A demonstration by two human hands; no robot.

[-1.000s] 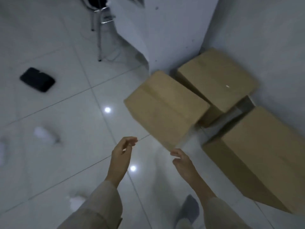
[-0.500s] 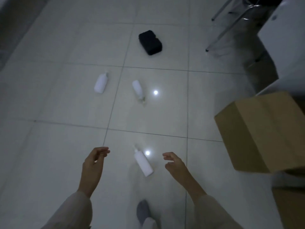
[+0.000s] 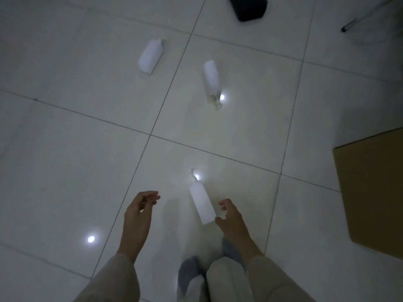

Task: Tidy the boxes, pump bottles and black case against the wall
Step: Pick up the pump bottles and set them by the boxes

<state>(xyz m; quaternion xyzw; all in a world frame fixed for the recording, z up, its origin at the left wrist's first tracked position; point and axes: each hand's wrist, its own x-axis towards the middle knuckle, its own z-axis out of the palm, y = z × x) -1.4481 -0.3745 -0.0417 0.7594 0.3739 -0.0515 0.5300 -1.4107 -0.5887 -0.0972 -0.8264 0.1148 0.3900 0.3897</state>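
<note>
Three white pump bottles lie on their sides on the tiled floor. The nearest pump bottle (image 3: 201, 202) lies between my hands, pump end pointing away. My right hand (image 3: 229, 216) is just to its right, fingers apart, almost touching its base. My left hand (image 3: 139, 211) hovers to its left, fingers curled loosely and holding nothing. A second pump bottle (image 3: 212, 80) lies further off in the middle, a third pump bottle (image 3: 151, 56) to its left. The black case (image 3: 248, 7) sits at the top edge. A brown cardboard box (image 3: 373, 190) shows at the right edge.
A metal chair leg (image 3: 357, 22) reaches in at the top right. My feet in grey socks (image 3: 189, 273) stand just below the nearest bottle. Bright light spots reflect off the glossy tiles.
The view has swung from the boxes by the wall down to the floor bottles. Both hands have come closer to the nearest bottle, the right hand now at its base.
</note>
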